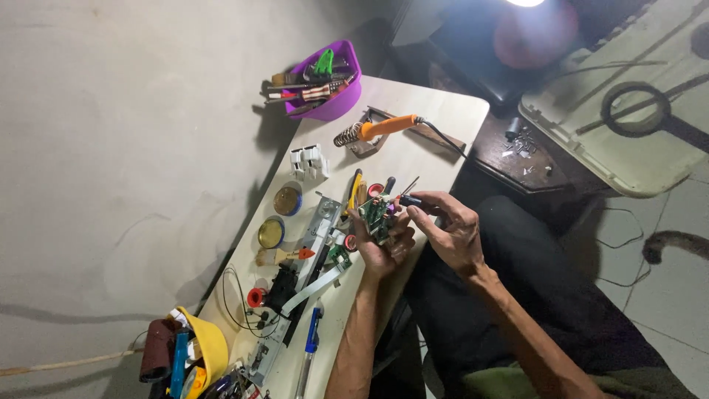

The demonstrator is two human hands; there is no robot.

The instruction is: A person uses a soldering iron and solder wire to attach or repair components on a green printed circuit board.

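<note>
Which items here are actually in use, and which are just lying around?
In use: green circuit board in left hand; small dark tool in right hand.
Lying about: orange soldering iron, purple tool bowl, two round tins, blue pen.

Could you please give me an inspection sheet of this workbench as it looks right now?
Surface: pale table, crowded along its left edge.
Job's things: green circuit board in left hand; dark slim tool in right hand, its tip at the board.
Clutter: orange soldering iron on stand; purple tool tub; two round tins; yellow bowl.
Hands: both busy, close together.
Cables: iron's black cord; thin wires.
Surroundings: grey wall, lamp.
</note>
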